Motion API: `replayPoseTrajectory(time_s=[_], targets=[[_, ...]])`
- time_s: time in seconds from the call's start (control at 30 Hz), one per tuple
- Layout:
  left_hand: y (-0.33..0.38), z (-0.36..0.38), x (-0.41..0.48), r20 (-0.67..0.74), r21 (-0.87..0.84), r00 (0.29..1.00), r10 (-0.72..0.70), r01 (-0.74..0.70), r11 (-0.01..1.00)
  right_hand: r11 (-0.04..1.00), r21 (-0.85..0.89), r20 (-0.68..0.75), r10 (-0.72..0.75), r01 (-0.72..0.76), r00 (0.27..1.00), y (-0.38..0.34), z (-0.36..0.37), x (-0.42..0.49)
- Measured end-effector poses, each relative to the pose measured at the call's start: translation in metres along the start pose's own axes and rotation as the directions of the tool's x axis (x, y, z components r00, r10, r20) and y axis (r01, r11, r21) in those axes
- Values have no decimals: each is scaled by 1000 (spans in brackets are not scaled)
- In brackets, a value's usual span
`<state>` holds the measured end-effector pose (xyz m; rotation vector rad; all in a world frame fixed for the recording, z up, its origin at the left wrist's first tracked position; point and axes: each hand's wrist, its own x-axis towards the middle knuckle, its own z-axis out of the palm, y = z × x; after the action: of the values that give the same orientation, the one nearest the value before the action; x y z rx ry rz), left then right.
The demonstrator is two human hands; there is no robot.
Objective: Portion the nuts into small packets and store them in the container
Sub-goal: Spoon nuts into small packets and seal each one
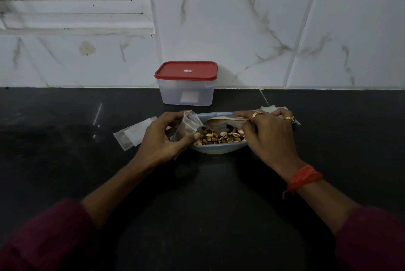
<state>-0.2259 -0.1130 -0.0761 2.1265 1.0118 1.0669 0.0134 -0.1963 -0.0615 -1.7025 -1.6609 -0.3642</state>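
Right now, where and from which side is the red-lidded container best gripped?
Take the container by its two side walls just below the red lid, coming from the front: the tiled wall stands close behind it.

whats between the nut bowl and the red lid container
Nothing but a narrow strip of bare black counter lies between the bowl and the container, as the head view shows.

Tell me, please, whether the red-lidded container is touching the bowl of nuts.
Apart. The head view shows a strip of dark countertop between the container and the bowl, at its far rim.
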Motion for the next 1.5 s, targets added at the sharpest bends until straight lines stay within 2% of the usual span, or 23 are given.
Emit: replayPoseTrajectory(time_s=[0.1,0.23,0.43,0.63,0.8,0.9,1.03,1.13,1.2,1.27,1.3,1.37,1.5], targets=[[0,0,-1,2,2,1000,5,-5,1000,999,29,69,17,-19,997,2,2,-2],[0,0,0,-1,11,1000,3,-3,1000,970,176,176,133,-165,975,4,4,1],[-1,0,0,-1,9,1000,10,-10,1000,894,336,278,205,-295,938,0,1,3],[-1,0,0,6,7,1000,7,-7,1000,908,322,339,154,-268,928,-3,2,1],[-1,1,0,4,12,1000,-3,3,1000,897,334,290,195,-290,937,-5,2,0],[-1,1,0,9,13,1000,-6,6,1000,838,409,285,257,-360,923,-7,-2,0],[0,1,0,7,7,1000,-6,5,1000,709,494,352,367,-504,861,-7,-6,2],[-2,1,0,1,17,1000,-13,13,1000,656,525,359,408,-543,840,-7,-8,3],[-4,2,0,0,25,1000,-11,11,1000,753,459,294,372,-472,880,-6,-6,1],[-3,1,0,2,27,1000,-9,9,1000,907,276,229,258,-317,939,-3,-2,-2],[-3,1,0,5,23,1000,-9,9,1000,951,185,217,205,-247,954,-3,0,-3],[-2,1,0,9,14,1000,-14,14,1000,971,137,234,160,-195,959,-5,4,-4],[-1,1,0,-2,11,1000,-23,23,1000,937,238,322,173,-256,931,-15,6,-3]])
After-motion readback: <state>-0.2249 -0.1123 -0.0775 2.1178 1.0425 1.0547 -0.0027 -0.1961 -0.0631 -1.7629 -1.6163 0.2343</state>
